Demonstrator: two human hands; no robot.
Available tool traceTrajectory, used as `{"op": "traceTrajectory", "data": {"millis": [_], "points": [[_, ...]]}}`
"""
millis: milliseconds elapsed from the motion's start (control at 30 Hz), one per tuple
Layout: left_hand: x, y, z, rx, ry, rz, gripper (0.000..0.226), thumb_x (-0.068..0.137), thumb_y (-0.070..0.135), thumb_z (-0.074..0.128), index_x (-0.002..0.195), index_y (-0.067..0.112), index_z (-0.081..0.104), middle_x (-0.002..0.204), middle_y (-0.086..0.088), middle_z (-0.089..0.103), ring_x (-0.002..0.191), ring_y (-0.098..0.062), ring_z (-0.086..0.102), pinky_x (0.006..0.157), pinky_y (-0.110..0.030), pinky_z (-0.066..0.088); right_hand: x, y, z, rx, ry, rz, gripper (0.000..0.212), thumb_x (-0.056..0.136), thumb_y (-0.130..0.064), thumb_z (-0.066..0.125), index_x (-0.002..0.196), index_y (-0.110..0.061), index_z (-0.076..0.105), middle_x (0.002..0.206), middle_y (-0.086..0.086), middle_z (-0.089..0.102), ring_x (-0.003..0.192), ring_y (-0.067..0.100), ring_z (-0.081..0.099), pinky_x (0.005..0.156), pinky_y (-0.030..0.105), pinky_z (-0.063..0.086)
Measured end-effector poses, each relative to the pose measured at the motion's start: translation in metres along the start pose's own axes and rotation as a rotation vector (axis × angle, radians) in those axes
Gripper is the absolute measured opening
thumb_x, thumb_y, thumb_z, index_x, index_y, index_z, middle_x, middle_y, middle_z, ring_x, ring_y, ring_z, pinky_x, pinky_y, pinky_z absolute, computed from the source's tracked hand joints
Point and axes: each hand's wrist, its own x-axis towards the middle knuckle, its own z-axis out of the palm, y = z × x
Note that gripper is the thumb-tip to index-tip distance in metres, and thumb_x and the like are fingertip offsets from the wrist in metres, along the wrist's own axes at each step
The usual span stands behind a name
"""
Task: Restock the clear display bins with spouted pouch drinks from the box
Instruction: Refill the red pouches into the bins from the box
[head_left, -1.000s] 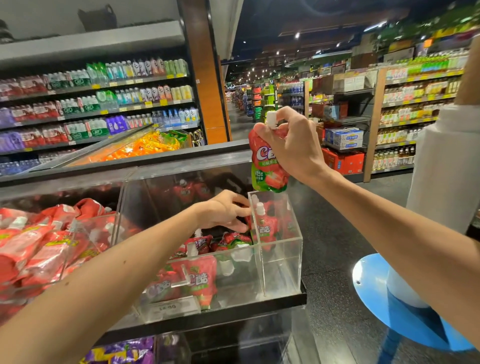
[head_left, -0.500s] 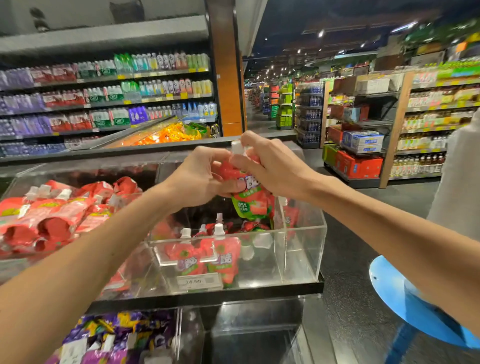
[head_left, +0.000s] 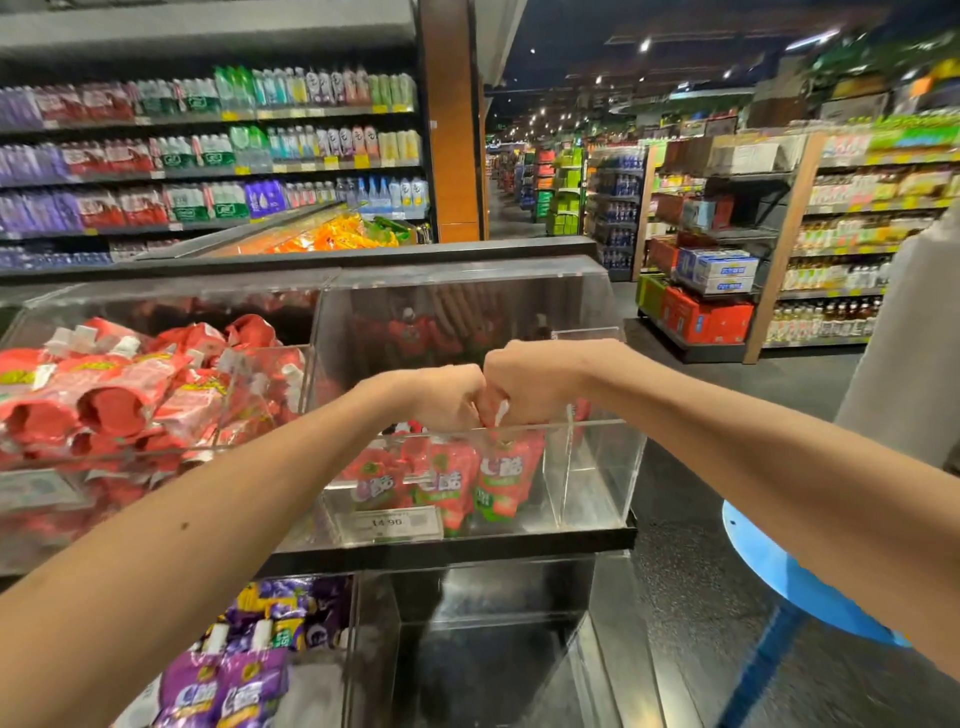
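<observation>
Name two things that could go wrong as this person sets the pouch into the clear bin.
1. The left hand and right hand both grip the pouch only near its spout. Once released, it may slump onto the two upright pouches beside it and tip them.
2. Both hands sit right at the front rim of the clear bin, so pulling out could knock knuckles against it.

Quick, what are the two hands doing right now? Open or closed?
Left hand: closed, gripping the top of the red spouted pouch.
Right hand: closed, gripping the same pouch's top.
</observation>
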Motion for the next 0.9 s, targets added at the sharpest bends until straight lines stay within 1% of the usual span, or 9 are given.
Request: {"op": "traceTrajectory", "data": {"millis": [100,233,300,400,500,567,667,733,900], "points": [[0.002,0.002,-0.001,-0.068,-0.149,0.017,0.022,0.083,0.022,0.08,0.1,0.021,0.066,0.096,0.005,0.066,0.084,-0.015,0.06,0.077,-0.03,0.05,0.006,-0.003,0.002,0.012,-0.064,-0.003,0.032,0.086,-0.03,0.074,0.107,-0.006,0.073,0.075,0.002,0.061,0.06,0.019,0.055,0.046,0.02,0.04],[-0.002,0.002,-0.006,-0.128,-0.239,-0.098,0.019,0.087,0.025,0.076,0.104,0.019,0.07,0.101,0.004,0.069,0.097,-0.017,0.063,0.089,-0.033,0.052,0.015,-0.003,0.001,0.105,-0.157,0.026,0.032,0.089,-0.036,0.072,0.1,-0.006,0.075,0.067,-0.002,0.064,0.062,0.02,0.061,0.05,0.023,0.046],[-0.006,0.002,-0.007,-0.156,-0.242,-0.122,0.008,0.089,0.027,0.074,0.091,0.02,0.074,0.088,0.009,0.071,0.089,-0.014,0.062,0.085,-0.032,0.052,0.016,-0.001,-0.001,0.123,-0.169,0.041,0.024,0.092,-0.031,0.069,0.098,-0.008,0.075,0.069,-0.002,0.065,0.066,0.021,0.062,0.058,0.028,0.051],[-0.015,0.008,-0.005,-0.205,-0.212,-0.132,0.018,0.093,0.024,0.068,0.076,0.026,0.075,0.073,0.012,0.072,0.069,-0.013,0.059,0.082,-0.037,0.049,0.014,-0.001,-0.001,0.094,-0.154,0.051,0.02,0.092,-0.027,0.068,0.079,-0.012,0.071,0.067,-0.001,0.062,0.065,0.021,0.057,0.057,0.029,0.047],[-0.022,0.009,-0.004,-0.2,-0.213,-0.169,0.027,0.099,0.02,0.059,0.081,0.031,0.076,0.095,0.011,0.074,0.111,-0.022,0.062,0.105,-0.045,0.043,0.012,-0.005,0.002,0.083,-0.15,0.067,0.018,0.091,-0.025,0.068,0.089,-0.009,0.073,0.071,0.001,0.064,0.068,0.022,0.059,0.055,0.028,0.045],[-0.028,0.009,-0.006,-0.178,-0.199,-0.17,0.033,0.102,0.021,0.051,0.089,0.035,0.078,0.105,0.007,0.072,0.121,-0.023,0.06,0.111,-0.046,0.041,0.008,-0.005,0.001,0.091,-0.123,0.068,0.022,0.094,-0.024,0.062,0.103,-0.007,0.073,0.085,0.003,0.069,0.073,0.022,0.061,0.055,0.026,0.045],[-0.037,0.006,-0.008,-0.185,-0.081,-0.19,0.028,0.101,0.017,0.049,0.098,0.026,0.075,0.098,-0.009,0.067,0.115,-0.02,0.064,0.104,-0.046,0.045,0.001,-0.001,0.0,0.119,-0.092,0.049,0.027,0.096,-0.029,0.059,0.107,-0.009,0.073,0.09,0.002,0.07,0.07,0.018,0.061,0.056,0.025,0.046],[-0.043,0.002,-0.008,-0.201,0.06,-0.216,0.025,0.097,0.017,0.057,0.107,0.028,0.077,0.104,0.002,0.072,0.107,-0.011,0.065,0.102,-0.042,0.05,-0.004,-0.002,0.001,0.085,-0.01,0.049,0.026,0.096,-0.027,0.06,0.109,-0.009,0.073,0.097,0.005,0.072,0.077,0.021,0.065,0.065,0.03,0.053],[-0.075,0.003,0.013,-0.339,0.658,-0.096,0.017,0.091,0.018,0.067,0.098,0.031,0.075,0.099,0.009,0.074,0.096,-0.007,0.068,0.095,-0.039,0.055,-0.044,-0.016,0.025,0.267,0.489,0.073,0.018,0.093,-0.02,0.058,0.095,-0.008,0.072,0.096,0.011,0.073,0.09,0.032,0.066,0.08,0.043,0.054]]}}
